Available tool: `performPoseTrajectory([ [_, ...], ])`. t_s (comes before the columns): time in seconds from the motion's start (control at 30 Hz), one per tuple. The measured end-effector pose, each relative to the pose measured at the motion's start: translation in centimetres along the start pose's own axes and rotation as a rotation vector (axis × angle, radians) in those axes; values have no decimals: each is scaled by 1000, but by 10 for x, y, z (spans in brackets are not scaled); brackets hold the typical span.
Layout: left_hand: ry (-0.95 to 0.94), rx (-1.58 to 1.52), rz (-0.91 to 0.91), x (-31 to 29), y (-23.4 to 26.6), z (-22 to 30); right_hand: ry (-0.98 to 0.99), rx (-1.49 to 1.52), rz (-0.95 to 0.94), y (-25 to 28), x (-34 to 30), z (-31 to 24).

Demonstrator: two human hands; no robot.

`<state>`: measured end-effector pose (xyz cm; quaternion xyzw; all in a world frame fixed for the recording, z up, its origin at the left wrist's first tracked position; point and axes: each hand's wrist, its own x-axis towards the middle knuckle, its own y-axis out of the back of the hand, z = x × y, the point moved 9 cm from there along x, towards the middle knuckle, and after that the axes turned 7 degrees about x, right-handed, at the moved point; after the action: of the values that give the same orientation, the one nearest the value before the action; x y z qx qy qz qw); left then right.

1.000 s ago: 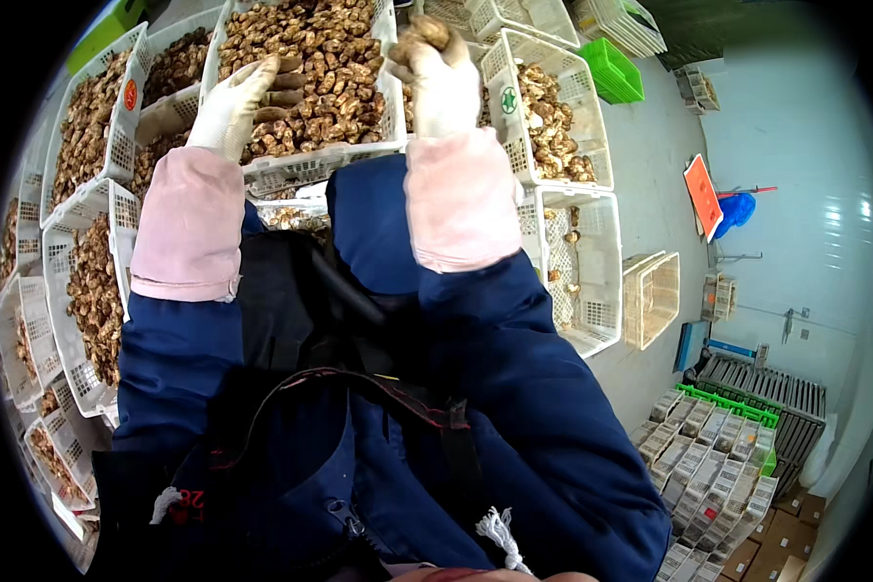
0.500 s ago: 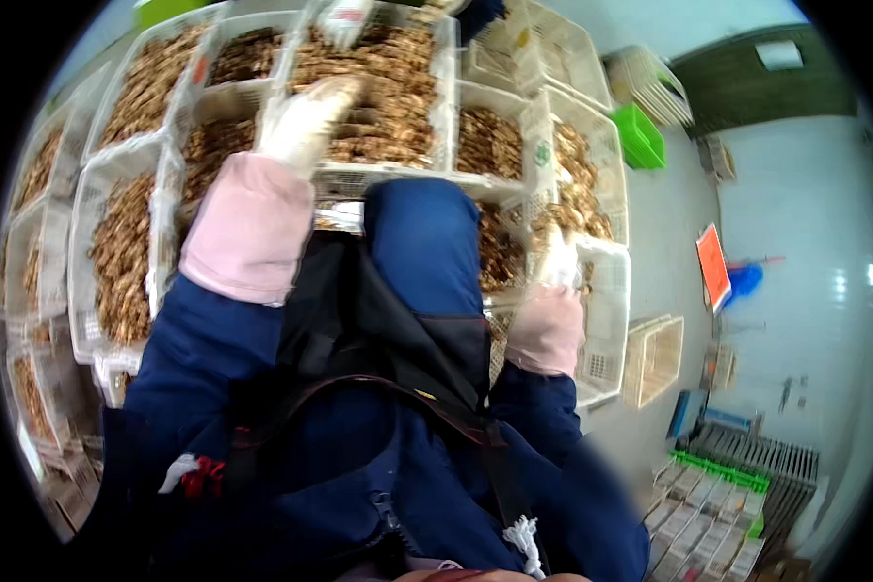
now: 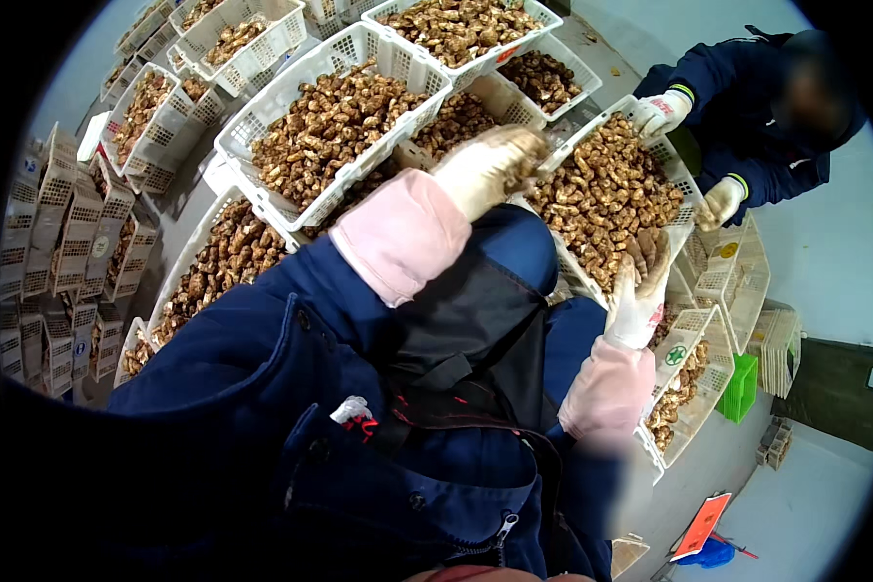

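A white plastic crate before me is full of brown knobbly mushrooms. My left hand, in a soiled white glove with a pink cuff, hovers beside its left rim. Its fingers are bunched and bent downward, slightly blurred; anything under them is hidden. At the crate's near right corner is my right hand, gloved alike, its fingers stretched out and apart over the mushrooms. Across the crate, a co-worker's gloved hand rests on the far rim and the other gloved hand is at the right side.
Another mushroom-filled crate stands to my left, with further filled crates behind. Stacked crates line the far left. On the right are a crate with a green mark, a green basket and an orange sign.
My view has swung left. My left hand has lifted out of the middle crate; my right hand has gone from the right-hand crate to the middle one. More of the co-worker shows.
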<state>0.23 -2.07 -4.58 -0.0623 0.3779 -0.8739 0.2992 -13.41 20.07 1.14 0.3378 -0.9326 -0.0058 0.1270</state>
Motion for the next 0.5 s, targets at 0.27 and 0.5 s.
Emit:
performPoseTrajectory([
  [0.27,-229,641,892,-56,224,130,-86,-91,250,62,40,45],
  [0.5,-341,263,15,56,-44,65,-400,-525,191,163,79,149],
])
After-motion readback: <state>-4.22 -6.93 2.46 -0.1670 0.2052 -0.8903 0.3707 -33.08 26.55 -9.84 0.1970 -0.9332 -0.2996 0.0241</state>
